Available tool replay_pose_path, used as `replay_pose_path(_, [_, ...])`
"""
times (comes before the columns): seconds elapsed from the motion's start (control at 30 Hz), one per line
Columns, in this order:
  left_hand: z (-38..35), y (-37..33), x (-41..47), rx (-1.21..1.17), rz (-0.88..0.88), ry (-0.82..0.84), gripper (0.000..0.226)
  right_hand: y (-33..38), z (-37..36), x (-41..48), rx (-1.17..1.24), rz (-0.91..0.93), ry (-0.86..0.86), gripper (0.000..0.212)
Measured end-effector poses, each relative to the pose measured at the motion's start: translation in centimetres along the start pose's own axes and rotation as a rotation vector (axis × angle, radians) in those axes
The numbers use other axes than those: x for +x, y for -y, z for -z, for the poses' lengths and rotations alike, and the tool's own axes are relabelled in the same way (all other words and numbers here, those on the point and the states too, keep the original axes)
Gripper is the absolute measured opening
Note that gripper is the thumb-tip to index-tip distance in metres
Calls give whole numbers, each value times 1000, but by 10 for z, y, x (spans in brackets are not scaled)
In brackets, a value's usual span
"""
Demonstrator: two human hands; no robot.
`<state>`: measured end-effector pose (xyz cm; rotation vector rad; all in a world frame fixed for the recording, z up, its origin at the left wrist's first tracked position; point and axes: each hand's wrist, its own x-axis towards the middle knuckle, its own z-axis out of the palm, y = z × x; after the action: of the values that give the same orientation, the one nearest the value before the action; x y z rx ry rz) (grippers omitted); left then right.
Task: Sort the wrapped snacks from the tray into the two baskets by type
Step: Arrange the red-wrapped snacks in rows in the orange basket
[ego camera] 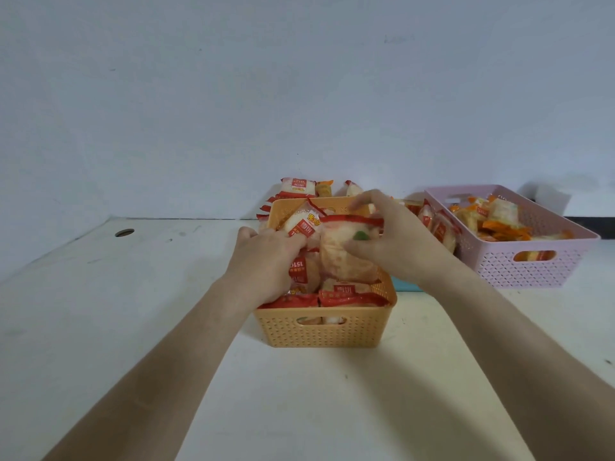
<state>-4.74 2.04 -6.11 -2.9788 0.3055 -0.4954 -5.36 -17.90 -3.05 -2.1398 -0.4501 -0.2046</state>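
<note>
Wrapped snacks (336,296) packed in orange basket (324,331); red-edged packet (346,257) grasped by right hand (387,241); left hand (266,261) pressed on contents, grip indeterminable. Pink basket (519,261): orange-wrapped snacks (499,224).

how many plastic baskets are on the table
2. The orange perforated plastic basket sits at centre under both hands; the pink perforated plastic basket stands to its right, near the wall. Nothing suggests a hidden third.

2 baskets (324,331); 2 hands (266,261)
</note>
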Motion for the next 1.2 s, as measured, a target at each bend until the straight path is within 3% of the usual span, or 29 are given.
replay_pose_path(0.1, [1,-2,-1,3,2,14,41,5,-5,-1,-359,113,5,31])
replay_pose_path(0.23, [5,-3,-2,-7,6,38,39,9,-5,-2,-486,19,279,12])
replay_pose_path(0.4, [9,-6,-3,-60,22,66,38,21,-5,0,-693,-11,498,20])
replay_pose_path(0.63, [35,1,-15,-291,88,44,38,29,-11,2,-922,74,402,26])
replay_pose_path(0.73, [45,2,-23,-299,77,106,41,27,-14,0,-966,108,319,15])
replay_pose_path(0.93, [54,-3,-27,-239,-34,258,36,28,-19,-7,-973,114,197,14])
replay_pose_path(1.1, [50,2,-20,-248,-114,462,23,34,-8,-12,-857,48,314,41])
replay_pose_path(1.2, [53,4,-18,-399,-79,506,30,32,-3,-9,-852,60,414,35])
